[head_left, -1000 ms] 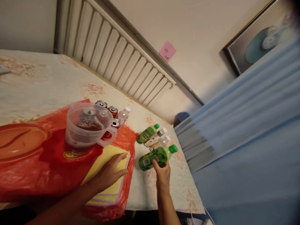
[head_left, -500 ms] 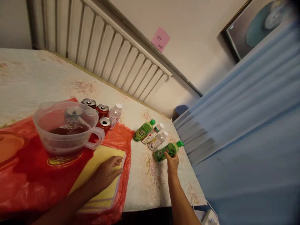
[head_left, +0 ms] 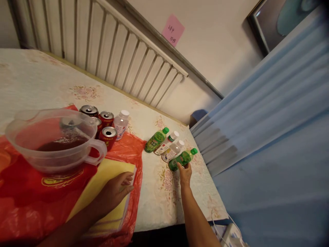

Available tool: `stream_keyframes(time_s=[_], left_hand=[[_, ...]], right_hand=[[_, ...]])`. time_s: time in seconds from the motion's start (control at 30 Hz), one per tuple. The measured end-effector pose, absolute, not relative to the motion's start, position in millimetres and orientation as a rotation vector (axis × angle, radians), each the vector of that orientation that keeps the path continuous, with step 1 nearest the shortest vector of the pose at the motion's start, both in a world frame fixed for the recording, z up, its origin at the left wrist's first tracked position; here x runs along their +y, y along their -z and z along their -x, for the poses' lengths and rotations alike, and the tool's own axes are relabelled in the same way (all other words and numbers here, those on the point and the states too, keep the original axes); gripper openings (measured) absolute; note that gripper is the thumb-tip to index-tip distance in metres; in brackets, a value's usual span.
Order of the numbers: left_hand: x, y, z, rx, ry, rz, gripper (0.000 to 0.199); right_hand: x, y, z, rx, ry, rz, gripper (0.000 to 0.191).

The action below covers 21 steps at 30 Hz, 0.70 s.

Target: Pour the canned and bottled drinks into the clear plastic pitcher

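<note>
My right hand [head_left: 185, 173] touches the lower side of a green bottle [head_left: 183, 160], thumb and fingers apart, with the bottle resting against its neighbour. Beside it stand a white-capped bottle [head_left: 171, 153], a white bottle with a green band [head_left: 166, 144] and another green bottle [head_left: 155, 141]. My left hand [head_left: 119, 190] hovers over or rests on a yellow cloth or paper [head_left: 109, 170], fingers spread and holding nothing. At left, a clear handled jug [head_left: 51, 159] holds dark liquid.
Several cans [head_left: 108, 135] and a white-capped bottle [head_left: 120, 124] stand behind the jug. Red plastic [head_left: 25, 202] covers the left of the flowered tablecloth [head_left: 154, 192]. A radiator [head_left: 115, 51] lines the wall; a blue curtain [head_left: 257, 137] hangs at right.
The green bottle at my right hand has moved closer to the row of bottles, and the fingers have loosened around it. The view has shifted slightly; my left hand keeps its pose.
</note>
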State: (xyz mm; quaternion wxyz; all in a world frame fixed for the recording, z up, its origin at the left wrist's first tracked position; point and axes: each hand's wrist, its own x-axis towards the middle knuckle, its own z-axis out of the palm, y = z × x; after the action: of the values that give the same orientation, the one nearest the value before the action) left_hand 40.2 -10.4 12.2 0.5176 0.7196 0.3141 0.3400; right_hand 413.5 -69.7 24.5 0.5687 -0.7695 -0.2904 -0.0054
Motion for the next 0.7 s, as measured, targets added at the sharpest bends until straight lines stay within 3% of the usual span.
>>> stream_keyframes(time_s=[0.3, 0.7], left_hand=[[-10, -8, -38, 0.764, -0.807, -1.747, 0.038], [-11, -11, -36, 0.783, -0.801, -1.768, 0.037]], right_hand=[[-74, 16, -394, -0.677, 0.045, 1.913, 0.052], [-63, 17, -400, -0.627, 0.147, 2.036, 0.050]])
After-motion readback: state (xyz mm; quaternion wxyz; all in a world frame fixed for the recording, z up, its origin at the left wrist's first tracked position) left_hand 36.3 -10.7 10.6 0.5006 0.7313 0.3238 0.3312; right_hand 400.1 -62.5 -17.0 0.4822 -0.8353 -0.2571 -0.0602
